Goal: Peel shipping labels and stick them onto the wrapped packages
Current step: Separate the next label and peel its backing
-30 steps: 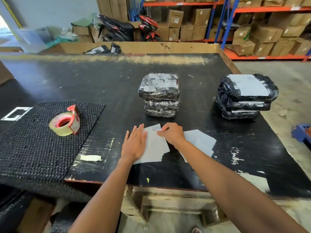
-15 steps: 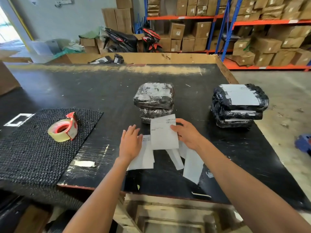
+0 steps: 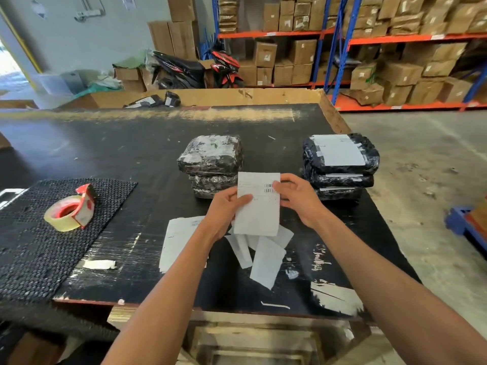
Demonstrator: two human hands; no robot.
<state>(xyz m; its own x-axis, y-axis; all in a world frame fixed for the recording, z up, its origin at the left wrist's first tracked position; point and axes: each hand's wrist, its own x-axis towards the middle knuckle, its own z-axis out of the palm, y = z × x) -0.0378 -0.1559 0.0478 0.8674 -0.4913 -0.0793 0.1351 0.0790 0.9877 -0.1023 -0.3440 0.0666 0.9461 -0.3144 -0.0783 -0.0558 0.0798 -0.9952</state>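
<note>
Shipping label (image 3: 258, 206) held upright above the bench (image 3: 131, 154), long axis running away from the body — left hand (image 3: 224, 210) pinching its left edge, right hand (image 3: 296, 197) pinching its right edge. Unlabelled stack of wrapped packages (image 3: 210, 164) just beyond the left hand — the nearer target.

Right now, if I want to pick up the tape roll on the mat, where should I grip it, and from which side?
Probably from above: the tape roll lies flat on the mat, its hole facing up. Put the thumb in the hole and fingers outside the near rim, away from the red cutter at its right.
</note>
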